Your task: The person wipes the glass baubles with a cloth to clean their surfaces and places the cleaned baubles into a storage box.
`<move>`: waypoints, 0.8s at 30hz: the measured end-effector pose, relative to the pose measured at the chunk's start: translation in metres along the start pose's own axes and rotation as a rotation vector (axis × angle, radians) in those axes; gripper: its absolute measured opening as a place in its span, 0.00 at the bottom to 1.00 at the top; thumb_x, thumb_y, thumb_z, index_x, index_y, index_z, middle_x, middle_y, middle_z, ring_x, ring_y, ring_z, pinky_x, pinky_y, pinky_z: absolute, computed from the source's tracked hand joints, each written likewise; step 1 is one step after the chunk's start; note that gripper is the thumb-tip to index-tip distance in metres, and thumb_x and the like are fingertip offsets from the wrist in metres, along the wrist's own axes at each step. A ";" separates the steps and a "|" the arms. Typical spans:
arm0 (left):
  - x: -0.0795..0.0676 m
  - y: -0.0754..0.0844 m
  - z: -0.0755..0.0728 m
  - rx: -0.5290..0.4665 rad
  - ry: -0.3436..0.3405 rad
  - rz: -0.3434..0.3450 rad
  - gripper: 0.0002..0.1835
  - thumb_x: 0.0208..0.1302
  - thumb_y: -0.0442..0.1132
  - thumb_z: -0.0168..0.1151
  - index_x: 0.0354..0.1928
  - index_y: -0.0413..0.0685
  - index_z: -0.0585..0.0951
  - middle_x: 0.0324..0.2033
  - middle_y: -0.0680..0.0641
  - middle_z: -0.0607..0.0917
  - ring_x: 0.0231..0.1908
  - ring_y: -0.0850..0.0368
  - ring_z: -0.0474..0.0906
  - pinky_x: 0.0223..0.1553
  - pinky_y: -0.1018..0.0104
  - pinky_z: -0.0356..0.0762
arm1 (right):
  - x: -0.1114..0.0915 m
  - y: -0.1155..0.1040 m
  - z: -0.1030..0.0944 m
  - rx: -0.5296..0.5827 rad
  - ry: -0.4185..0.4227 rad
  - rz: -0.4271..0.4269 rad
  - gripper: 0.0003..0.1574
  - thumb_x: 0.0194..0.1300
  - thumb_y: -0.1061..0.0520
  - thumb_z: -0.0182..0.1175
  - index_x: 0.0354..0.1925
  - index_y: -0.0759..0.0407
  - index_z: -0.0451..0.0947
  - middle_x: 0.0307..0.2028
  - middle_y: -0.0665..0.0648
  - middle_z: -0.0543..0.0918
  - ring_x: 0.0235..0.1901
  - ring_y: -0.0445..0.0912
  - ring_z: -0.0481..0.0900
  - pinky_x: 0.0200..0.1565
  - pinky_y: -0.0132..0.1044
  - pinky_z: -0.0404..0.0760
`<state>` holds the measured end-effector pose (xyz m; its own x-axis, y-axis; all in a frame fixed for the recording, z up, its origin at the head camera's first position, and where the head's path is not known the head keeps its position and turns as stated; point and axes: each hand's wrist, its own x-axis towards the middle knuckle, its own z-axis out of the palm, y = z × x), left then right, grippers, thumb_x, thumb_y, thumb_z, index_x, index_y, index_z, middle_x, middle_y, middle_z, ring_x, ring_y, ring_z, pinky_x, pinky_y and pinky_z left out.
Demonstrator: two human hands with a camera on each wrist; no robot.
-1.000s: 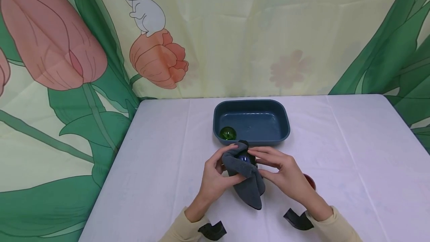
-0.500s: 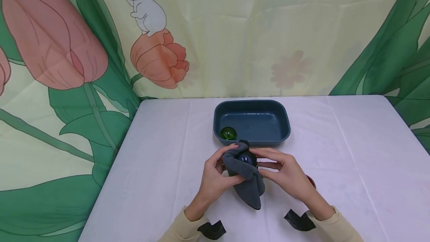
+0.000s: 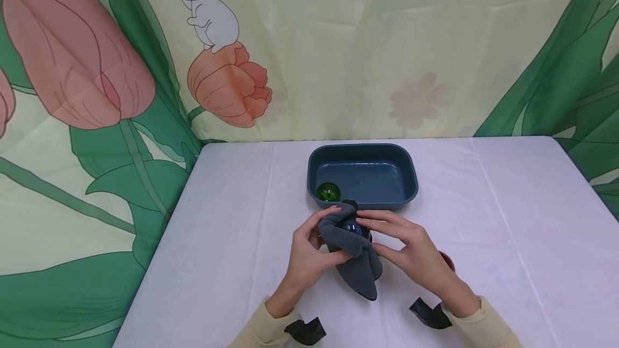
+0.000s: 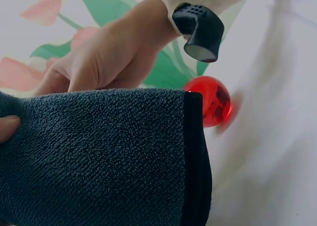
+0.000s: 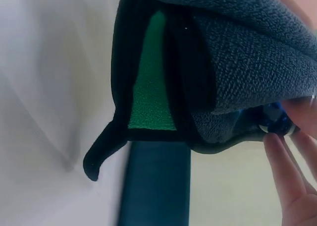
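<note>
A grey-blue cloth with black edging hangs folded in my left hand, which grips it around a shiny dark blue ball. My right hand holds the ball's exposed right side between thumb and fingertips. In the right wrist view, fingers touch the blue ball beneath the cloth, and a green patch shows inside the fold. Cloth fills much of the left wrist view and hides the ball there.
Behind the hands stands a dark blue rectangular tub with a green transparent ball at its near left corner. A red ball lies on the white tablecloth, mostly hidden behind my right wrist in the head view.
My right fingers shift slightly over the blue ball, covering more of it than half a second ago. The left hand and cloth stay almost in place.
</note>
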<state>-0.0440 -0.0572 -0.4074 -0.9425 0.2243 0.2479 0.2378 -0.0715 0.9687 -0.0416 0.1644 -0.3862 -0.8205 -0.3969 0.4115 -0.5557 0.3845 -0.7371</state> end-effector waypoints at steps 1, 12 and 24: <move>0.000 0.000 0.000 -0.001 0.000 -0.002 0.35 0.49 0.26 0.75 0.62 0.44 0.76 0.62 0.42 0.78 0.57 0.54 0.79 0.55 0.64 0.81 | 0.000 0.000 0.000 0.005 0.004 -0.002 0.43 0.44 0.74 0.75 0.60 0.54 0.80 0.60 0.54 0.80 0.60 0.41 0.77 0.57 0.22 0.73; -0.001 -0.001 -0.002 0.003 -0.020 0.021 0.34 0.53 0.30 0.75 0.63 0.43 0.75 0.64 0.40 0.76 0.59 0.52 0.78 0.56 0.64 0.80 | 0.002 -0.002 0.002 0.078 0.018 0.025 0.41 0.46 0.76 0.72 0.60 0.58 0.79 0.57 0.58 0.81 0.56 0.38 0.79 0.52 0.28 0.81; -0.001 -0.001 -0.002 0.010 -0.014 0.029 0.35 0.50 0.26 0.75 0.63 0.42 0.75 0.63 0.39 0.76 0.58 0.53 0.79 0.56 0.64 0.80 | 0.001 0.000 -0.001 0.105 -0.030 0.117 0.41 0.50 0.72 0.73 0.63 0.56 0.77 0.59 0.57 0.80 0.56 0.39 0.80 0.50 0.36 0.84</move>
<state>-0.0443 -0.0596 -0.4087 -0.9317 0.2360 0.2760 0.2673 -0.0688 0.9612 -0.0432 0.1652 -0.3852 -0.8734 -0.3799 0.3048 -0.4385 0.3407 -0.8317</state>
